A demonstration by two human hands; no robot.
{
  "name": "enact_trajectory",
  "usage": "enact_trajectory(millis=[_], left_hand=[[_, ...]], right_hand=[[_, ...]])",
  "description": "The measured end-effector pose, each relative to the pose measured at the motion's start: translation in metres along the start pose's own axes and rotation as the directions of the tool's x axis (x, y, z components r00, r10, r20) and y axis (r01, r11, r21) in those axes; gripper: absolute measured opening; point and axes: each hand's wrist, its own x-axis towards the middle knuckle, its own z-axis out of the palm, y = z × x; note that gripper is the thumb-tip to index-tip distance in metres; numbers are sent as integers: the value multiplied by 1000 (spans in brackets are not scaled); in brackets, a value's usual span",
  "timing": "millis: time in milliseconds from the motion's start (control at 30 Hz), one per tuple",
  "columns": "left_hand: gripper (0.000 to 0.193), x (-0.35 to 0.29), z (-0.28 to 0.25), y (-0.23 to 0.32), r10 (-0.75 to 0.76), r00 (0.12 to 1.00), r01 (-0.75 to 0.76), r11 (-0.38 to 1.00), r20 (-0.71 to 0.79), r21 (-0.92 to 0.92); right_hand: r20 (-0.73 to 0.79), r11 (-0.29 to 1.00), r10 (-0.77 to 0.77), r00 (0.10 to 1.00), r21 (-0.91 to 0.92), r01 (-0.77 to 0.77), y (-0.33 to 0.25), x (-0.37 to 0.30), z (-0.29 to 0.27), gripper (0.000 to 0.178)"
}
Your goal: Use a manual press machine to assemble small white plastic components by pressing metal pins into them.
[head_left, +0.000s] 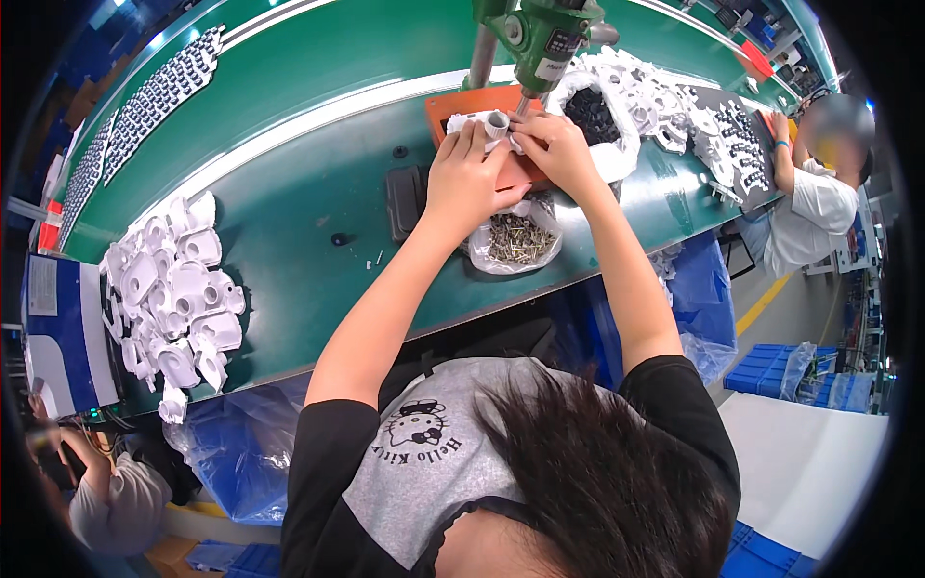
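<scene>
By the far edge of the smooth green table (308,289), a white tubular plastic part (496,124) is gripped between left hand (464,175) and right hand (561,150), best steadied with both kept clear of the slim metal spindle (523,104).

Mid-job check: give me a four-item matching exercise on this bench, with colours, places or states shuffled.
1. Machine head
2. Small metal pieces
3. Black parts
4. White tube-shaped part

A. Between the left forearm and right forearm
B. Handled by the left hand and right hand
C. In an open bag, beyond the right hand
D. Green

Pairs: 1-D; 2-A; 3-C; 4-B
</scene>
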Motion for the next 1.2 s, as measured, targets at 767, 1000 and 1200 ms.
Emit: enact_trajectory(millis=[767,1000,1200], left_hand=[[61,2,-7,-3,27,994,-34,997,109,67],[63,-1,-8,-3,46,988,-61,994,146,96],[63,-2,-6,-3,25,991,-35,997,131,72]], right_hand=[[-37,991,-92,995,-100,88,-17,-29,2,21],[-61,996,-64,996,-67,60,-64,-73,1,13],[17,951,-90,996,-296,91,-57,-90,23,13]])
